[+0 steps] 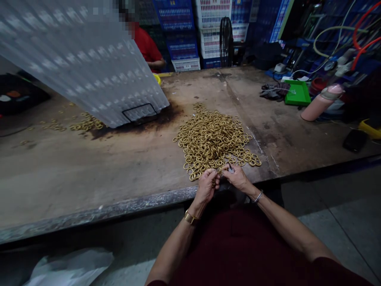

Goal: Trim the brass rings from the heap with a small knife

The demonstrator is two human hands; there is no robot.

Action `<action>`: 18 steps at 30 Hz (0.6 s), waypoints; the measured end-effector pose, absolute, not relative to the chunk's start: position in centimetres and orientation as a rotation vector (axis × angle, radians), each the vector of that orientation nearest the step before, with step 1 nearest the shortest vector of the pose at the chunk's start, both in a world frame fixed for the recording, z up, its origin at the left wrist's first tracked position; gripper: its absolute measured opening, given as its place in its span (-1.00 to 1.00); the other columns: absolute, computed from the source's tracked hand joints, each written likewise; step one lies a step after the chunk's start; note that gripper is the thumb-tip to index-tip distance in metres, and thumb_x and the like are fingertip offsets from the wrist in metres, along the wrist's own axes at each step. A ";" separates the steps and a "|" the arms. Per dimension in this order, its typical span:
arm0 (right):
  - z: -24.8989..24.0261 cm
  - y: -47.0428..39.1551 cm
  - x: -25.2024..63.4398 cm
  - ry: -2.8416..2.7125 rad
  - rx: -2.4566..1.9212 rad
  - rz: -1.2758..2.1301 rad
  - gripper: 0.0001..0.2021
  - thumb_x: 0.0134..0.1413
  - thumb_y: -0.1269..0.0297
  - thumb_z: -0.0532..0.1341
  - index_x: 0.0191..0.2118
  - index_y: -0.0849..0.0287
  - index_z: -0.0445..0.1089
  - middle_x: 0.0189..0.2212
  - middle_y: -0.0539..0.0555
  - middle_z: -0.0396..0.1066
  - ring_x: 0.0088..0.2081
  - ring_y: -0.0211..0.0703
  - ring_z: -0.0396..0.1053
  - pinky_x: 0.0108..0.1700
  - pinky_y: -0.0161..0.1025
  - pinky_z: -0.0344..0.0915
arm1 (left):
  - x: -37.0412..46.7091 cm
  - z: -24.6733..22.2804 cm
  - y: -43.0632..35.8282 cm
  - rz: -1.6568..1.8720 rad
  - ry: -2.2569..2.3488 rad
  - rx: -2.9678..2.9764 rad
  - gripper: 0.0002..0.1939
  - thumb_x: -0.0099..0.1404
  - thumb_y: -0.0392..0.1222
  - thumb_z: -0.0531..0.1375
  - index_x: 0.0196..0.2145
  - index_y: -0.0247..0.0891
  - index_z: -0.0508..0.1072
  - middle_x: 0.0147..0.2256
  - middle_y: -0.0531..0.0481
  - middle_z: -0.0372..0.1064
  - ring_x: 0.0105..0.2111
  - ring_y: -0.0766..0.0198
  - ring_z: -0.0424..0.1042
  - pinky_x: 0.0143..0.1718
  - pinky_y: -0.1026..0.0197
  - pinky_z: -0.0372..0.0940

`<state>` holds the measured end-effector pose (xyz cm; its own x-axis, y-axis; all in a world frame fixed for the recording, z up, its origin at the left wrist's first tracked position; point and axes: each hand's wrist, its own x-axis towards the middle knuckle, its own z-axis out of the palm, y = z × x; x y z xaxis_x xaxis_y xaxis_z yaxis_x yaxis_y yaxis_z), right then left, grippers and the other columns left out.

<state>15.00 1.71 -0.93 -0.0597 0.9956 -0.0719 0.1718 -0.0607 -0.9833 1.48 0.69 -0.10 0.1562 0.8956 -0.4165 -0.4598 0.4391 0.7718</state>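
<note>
A heap of brass-coloured metal rings [212, 137] lies near the front edge of the table. At its near side my left hand [207, 183] is closed, fingers pinched on brass rings; how many is hidden by the fingers. Close by on the right, my right hand [238, 178] is closed around a small grey-and-black tool [230, 169], whose exact kind I cannot make out. The two hands almost meet, with the tool's end near the rings in the left fingers. A gold watch is on my left wrist and a silver bracelet on my right.
A tall, ridged translucent panel [119, 79] leans over a wire stand [139, 113] at left, with more rings [87, 122] beside it. Right hold a green tray [297, 92], pink bottle [321, 104] and hoses. Behind the table are a person in red [147, 45] and stacked crates [181, 43].
</note>
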 end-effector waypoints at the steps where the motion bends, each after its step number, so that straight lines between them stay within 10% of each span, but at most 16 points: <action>1: -0.9 1.7 15.0 -1.332 -1.354 1.245 -0.82 -0.16 0.16 0.14 -0.47 0.18 0.32 -0.70 -0.14 0.10 -0.61 -0.37 0.04 -0.56 -0.38 0.00 | 1.5 -0.1 0.6 1.046 1.000 0.545 -0.53 -0.17 0.03 0.39 -0.45 -0.28 0.26 -0.60 0.14 0.28 -0.68 0.50 0.16 -0.70 0.43 0.00; 18: -0.6 1.3 14.6 -1.238 -1.299 1.436 -0.66 -0.21 0.04 0.26 -0.57 0.15 0.13 -0.71 -0.18 0.05 -0.66 -0.44 -0.06 -0.62 -0.39 -0.08 | 1.5 0.1 0.5 1.025 0.883 0.461 -0.56 -0.12 -0.01 0.39 -0.42 -0.29 0.30 -0.56 0.16 0.23 -0.66 0.51 0.16 -0.70 0.44 0.03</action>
<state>14.55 1.34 -0.57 -0.1329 0.9736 -0.1853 0.0399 -0.1816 -0.9826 1.53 0.49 0.09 0.2300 0.8812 -0.4130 -0.5389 0.4687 0.6999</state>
